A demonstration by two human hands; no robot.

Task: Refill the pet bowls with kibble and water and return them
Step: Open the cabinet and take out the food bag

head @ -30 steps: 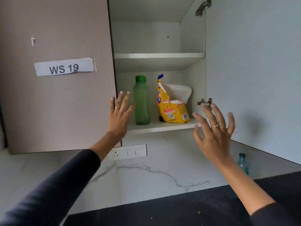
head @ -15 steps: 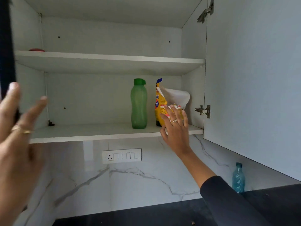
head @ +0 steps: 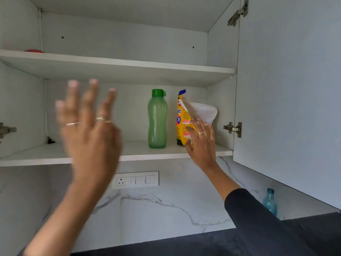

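Note:
A yellow kibble bag (head: 181, 115) with its white top folded over stands at the right end of the lower cabinet shelf (head: 55, 156). Just left of it stands a green water bottle (head: 157, 121) with a green cap. My right hand (head: 202, 143) lies flat against the front of the bag, fingers spread and thumb low on its front; the bag still stands on the shelf. My left hand (head: 88, 126) is raised in front of the cabinet, blurred, fingers apart and holding nothing. No pet bowls are in view.
The right cabinet door (head: 287, 89) hangs open beside my right arm. A small blue bottle (head: 270, 203) stands on the dark counter (head: 184, 244) below it. A socket panel (head: 135, 179) is on the marble wall. Something red (head: 34, 51) lies on the upper shelf.
The left cabinet door swung open and out of view. My left hand came back from the left edge toward the middle. My right hand reached up to the kibble bag and stayed on it.

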